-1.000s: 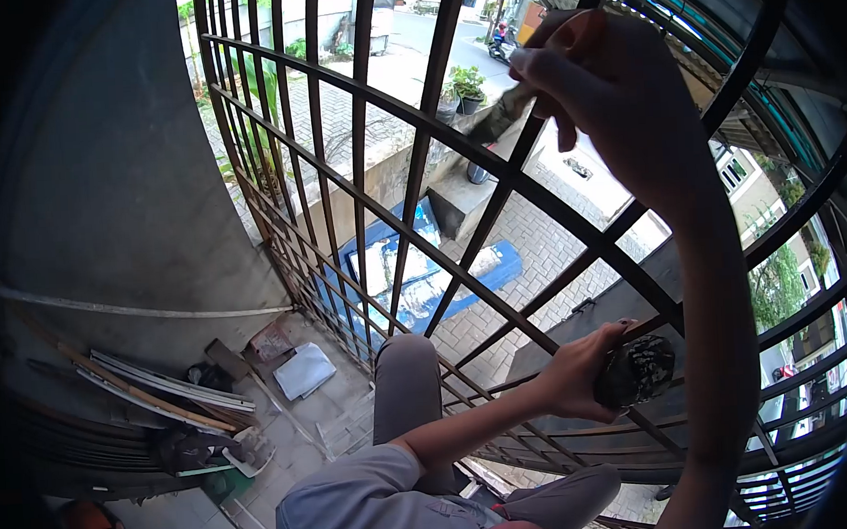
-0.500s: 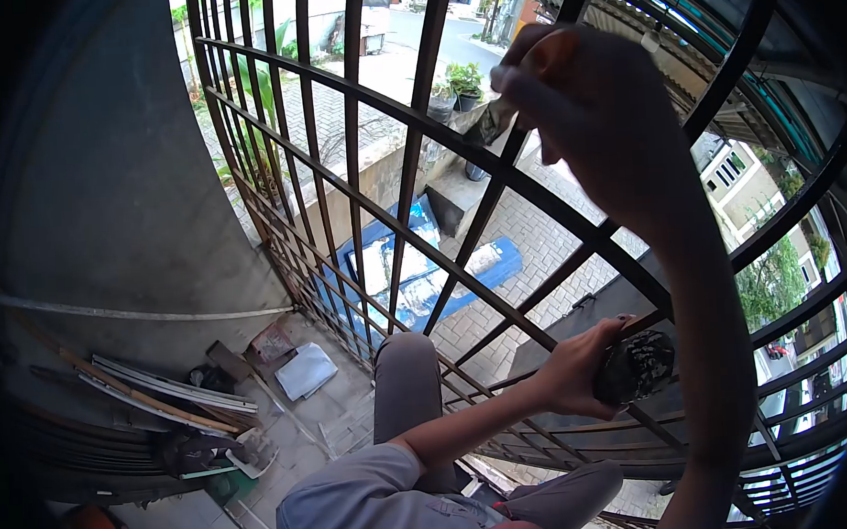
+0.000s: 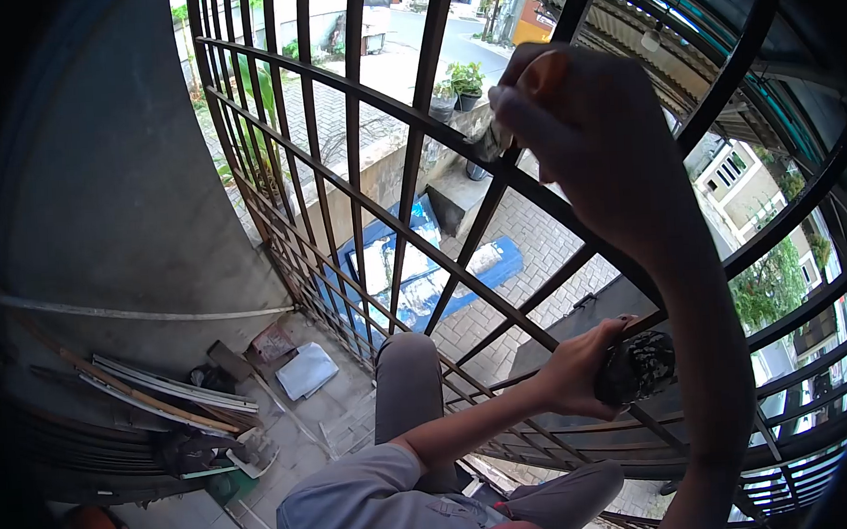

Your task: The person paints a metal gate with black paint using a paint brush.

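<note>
My right hand is raised and closed around a paintbrush with an orange handle. Its dark bristles rest against a rail of the dark metal grille, close to where an upright bar crosses. Lower down, my left hand grips a small dark container smeared with black and grey marks. What is inside the container cannot be made out. My right forearm passes in front of the grille, just right of the container.
Beyond the bars lie a blue object with white patches, brick paving and potted plants. To the left stands a grey wall, with long strips and a white folded sheet on the floor. My bent knee is near the grille.
My right hand has moved slightly down with the paintbrush, its bristles still at the rail. My left hand and the container have stayed almost in place.
</note>
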Demonstrator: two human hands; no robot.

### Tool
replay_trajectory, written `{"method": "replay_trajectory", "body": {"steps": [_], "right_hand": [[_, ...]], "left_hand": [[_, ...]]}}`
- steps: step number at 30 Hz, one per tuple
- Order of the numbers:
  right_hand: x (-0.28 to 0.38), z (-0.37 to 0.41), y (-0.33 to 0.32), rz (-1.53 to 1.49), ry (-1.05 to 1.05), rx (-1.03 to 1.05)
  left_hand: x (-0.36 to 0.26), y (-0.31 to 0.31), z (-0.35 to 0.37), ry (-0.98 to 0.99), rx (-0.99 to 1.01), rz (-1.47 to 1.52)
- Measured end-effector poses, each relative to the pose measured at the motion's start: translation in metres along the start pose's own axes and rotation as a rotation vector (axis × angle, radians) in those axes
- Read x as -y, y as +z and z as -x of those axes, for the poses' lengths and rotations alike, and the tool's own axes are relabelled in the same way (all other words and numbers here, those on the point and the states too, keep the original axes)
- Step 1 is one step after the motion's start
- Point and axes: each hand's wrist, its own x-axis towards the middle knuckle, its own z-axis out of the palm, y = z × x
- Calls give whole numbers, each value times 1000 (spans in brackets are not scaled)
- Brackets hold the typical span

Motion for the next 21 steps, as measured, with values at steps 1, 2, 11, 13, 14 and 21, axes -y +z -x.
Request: {"method": "replay_trajectory", "body": {"steps": [1, 2, 11, 13, 14, 21], "right_hand": [[1, 1, 3, 40, -5, -12], [1, -1, -2, 41, -7, -12], [-1, -11, -15, 17, 116, 10], [1, -6, -8, 26, 113, 33], [1, -4, -6, 34, 110, 52], [-6, -12, 3, 55, -28, 26]], "left_hand": [[-1, 0, 0, -9, 8, 1], [-1, -1, 0, -17, 15, 3], [0, 0, -1, 0, 2, 19], [0, 0, -1, -1, 7, 18], [0, -1, -1, -3, 15, 15], [0, -2, 0, -16, 33, 2]]}}
